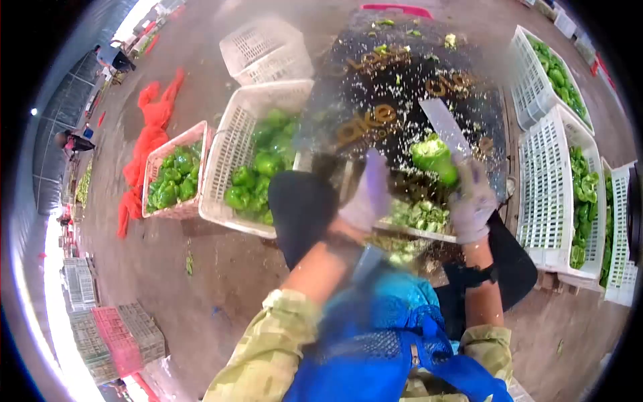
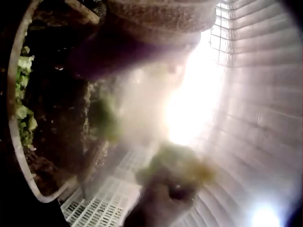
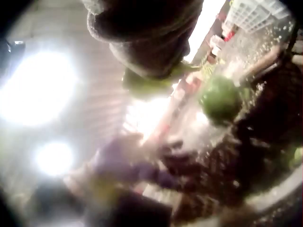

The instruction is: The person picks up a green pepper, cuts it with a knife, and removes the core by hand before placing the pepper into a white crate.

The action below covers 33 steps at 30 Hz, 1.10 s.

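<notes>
My right hand (image 1: 474, 204), in a pale glove, grips a broad-bladed knife (image 1: 443, 126); the handle is hidden in the hand. The blade points away over the dark, scrap-strewn board (image 1: 408, 87). Close against blade and fingers is a green bell pepper (image 1: 434, 158) with its pale cut end facing up. My left hand (image 1: 367, 194), gloved in white and purple, is blurred beside the pepper crate, fingers pointing forward and nothing seen in them. Its purple fingers also show blurred in the right wrist view. Chopped pale-green pieces (image 1: 418, 216) lie in a container below the board.
At my left stand a white crate of peppers (image 1: 231, 134) and a smaller pink crate (image 1: 177, 211). White crates (image 1: 546, 184) of peppers line the right side. An upturned crate (image 1: 264, 47) lies ahead. Red netting (image 1: 151, 134) is on the floor, and people (image 1: 115, 59) are far left.
</notes>
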Available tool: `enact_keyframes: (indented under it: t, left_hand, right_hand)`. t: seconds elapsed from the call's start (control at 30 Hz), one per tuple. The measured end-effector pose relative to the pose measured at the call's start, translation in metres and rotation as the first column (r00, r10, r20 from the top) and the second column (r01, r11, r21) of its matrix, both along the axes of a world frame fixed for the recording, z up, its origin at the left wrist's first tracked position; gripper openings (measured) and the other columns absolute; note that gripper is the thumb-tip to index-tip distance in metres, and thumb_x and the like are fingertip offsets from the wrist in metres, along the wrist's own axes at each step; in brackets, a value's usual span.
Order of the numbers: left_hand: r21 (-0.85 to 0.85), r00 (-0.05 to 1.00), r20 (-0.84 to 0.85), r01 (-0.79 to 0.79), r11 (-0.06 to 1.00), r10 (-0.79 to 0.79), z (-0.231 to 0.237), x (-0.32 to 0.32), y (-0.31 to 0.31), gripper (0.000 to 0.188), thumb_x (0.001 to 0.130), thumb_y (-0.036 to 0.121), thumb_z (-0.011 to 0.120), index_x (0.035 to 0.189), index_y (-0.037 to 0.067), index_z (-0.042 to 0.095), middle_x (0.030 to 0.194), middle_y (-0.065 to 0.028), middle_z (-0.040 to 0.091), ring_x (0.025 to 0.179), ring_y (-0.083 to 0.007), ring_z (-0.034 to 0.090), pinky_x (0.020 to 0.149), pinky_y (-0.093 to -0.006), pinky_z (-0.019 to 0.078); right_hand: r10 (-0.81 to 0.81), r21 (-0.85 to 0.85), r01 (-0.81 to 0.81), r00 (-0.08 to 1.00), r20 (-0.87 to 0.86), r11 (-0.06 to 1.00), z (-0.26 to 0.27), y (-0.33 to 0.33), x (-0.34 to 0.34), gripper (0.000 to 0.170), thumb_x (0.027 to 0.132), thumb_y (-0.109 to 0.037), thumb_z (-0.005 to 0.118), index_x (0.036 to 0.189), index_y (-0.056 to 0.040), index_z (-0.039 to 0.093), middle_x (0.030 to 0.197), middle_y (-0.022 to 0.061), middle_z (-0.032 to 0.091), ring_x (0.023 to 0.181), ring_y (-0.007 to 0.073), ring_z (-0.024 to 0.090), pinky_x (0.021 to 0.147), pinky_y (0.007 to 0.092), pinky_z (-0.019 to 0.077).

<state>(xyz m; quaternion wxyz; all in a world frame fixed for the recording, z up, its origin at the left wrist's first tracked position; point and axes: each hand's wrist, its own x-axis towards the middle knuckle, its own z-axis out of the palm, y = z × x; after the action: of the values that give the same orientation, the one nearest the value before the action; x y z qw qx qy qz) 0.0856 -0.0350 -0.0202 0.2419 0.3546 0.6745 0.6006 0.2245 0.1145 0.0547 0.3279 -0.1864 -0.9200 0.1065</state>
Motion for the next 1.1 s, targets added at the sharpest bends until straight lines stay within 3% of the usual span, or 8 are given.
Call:
enact_keyframes:
  t: [0.13,0.23,0.33,0.57,0.67,0.8,1.0,1.1]
  left_hand:
    - [0.183,0.631,0.776,-0.2,0.962,-0.016,0.053,0.013,0.002,0.051,0.1,0.042,0.023,0.128,0.004,0.044,0.108,-0.007,0.058,0.103,-0.0186,0.057,0.089,-0.0316,0.0476]
    - [0.1,0.849,0.523,-0.139,0.985,0.067,-0.005,0.011,0.02,0.035,0.094,0.031,0.04,0.115,0.007,0.053,0.102,-0.0037,0.059,0.092,-0.0167,0.053,0.083,-0.0288,0.043]
    - [0.149,0.984,0.179,-0.032,0.988,0.004,0.008,0.012,-0.006,0.054,0.098,0.045,0.024,0.124,0.006,0.05,0.111,-0.0097,0.061,0.1,-0.0193,0.06,0.087,-0.0329,0.0499]
    - [0.26,0.526,0.834,-0.11,0.959,-0.166,0.052,0.035,0.028,0.037,0.097,0.033,0.036,0.122,0.007,0.046,0.113,-0.0071,0.054,0.1,-0.0183,0.051,0.086,-0.0303,0.0417]
    - [0.129,0.554,0.823,0.03,0.991,-0.124,0.051,0.024,0.011,0.044,0.096,0.037,0.037,0.131,0.011,0.039,0.128,-0.0067,0.045,0.115,-0.0228,0.044,0.093,-0.0359,0.037]
    - [-0.086,0.327,0.939,-0.083,0.993,0.109,0.031,0.007,-0.001,0.061,0.092,0.052,0.04,0.141,0.017,0.029,0.145,-0.0055,0.03,0.127,-0.0268,0.036,0.1,-0.0501,0.0284]
    - [-0.007,0.353,0.935,-0.029,1.0,0.016,0.015,0.019,0.023,0.066,0.092,0.054,0.04,0.143,0.017,0.026,0.149,-0.0099,0.024,0.132,-0.029,0.029,0.102,-0.0518,0.025]
    - [0.021,0.361,0.933,-0.046,0.999,-0.003,0.02,0.023,0.038,0.061,0.091,0.055,0.039,0.138,0.016,0.034,0.14,-0.0094,0.033,0.116,-0.028,0.046,0.095,-0.0517,0.0324]
  right_hand:
    - [-0.158,0.124,0.186,0.965,-0.207,0.975,-0.004,-0.005,-0.004,0.044,0.07,0.001,0.057,0.112,-0.012,0.061,0.104,0.0109,0.06,0.087,0.0304,0.064,0.066,0.034,0.0544]
    - [0.216,0.037,-0.245,0.908,0.36,0.969,-0.028,-0.024,0.0,0.054,0.065,0.007,0.058,0.116,-0.0112,0.058,0.107,0.0104,0.061,0.091,0.025,0.063,0.072,0.0351,0.0526]
    - [0.001,-0.138,-0.009,0.999,-0.054,0.99,-0.006,-0.007,0.007,0.048,0.071,0.004,0.063,0.116,-0.0073,0.056,0.098,0.0094,0.061,0.081,0.0209,0.063,0.064,0.0306,0.0535]
    - [0.198,-0.534,-0.142,0.979,0.048,0.833,-0.038,-0.027,0.004,0.048,0.074,0.003,0.061,0.121,-0.0039,0.05,0.112,0.0165,0.058,0.1,0.0345,0.057,0.091,0.0372,0.0456]
    - [-0.143,-0.923,0.377,0.921,0.364,0.081,-0.008,0.036,0.021,0.042,0.084,-0.019,0.064,0.122,-0.0049,0.05,0.106,0.0103,0.06,0.092,0.02,0.059,0.083,0.0335,0.049]
    - [-0.415,-0.27,-0.871,0.442,-0.795,-0.41,0.008,0.182,0.128,0.055,0.086,-0.026,0.061,0.132,-0.0042,0.041,0.124,0.0156,0.051,0.111,0.026,0.05,0.083,0.0376,0.049]
    - [-0.22,-0.732,-0.506,0.733,-0.644,0.456,0.001,0.19,0.08,0.048,0.092,-0.022,0.044,0.137,-0.0055,0.037,0.129,0.0114,0.049,0.119,0.0242,0.047,0.101,0.0392,0.0378]
    - [0.118,-0.796,-0.019,0.991,0.066,0.605,0.0,0.088,-0.014,0.062,0.084,-0.019,0.064,0.136,0.0001,0.036,0.133,0.0174,0.046,0.121,0.0261,0.046,0.1,0.036,0.0385]
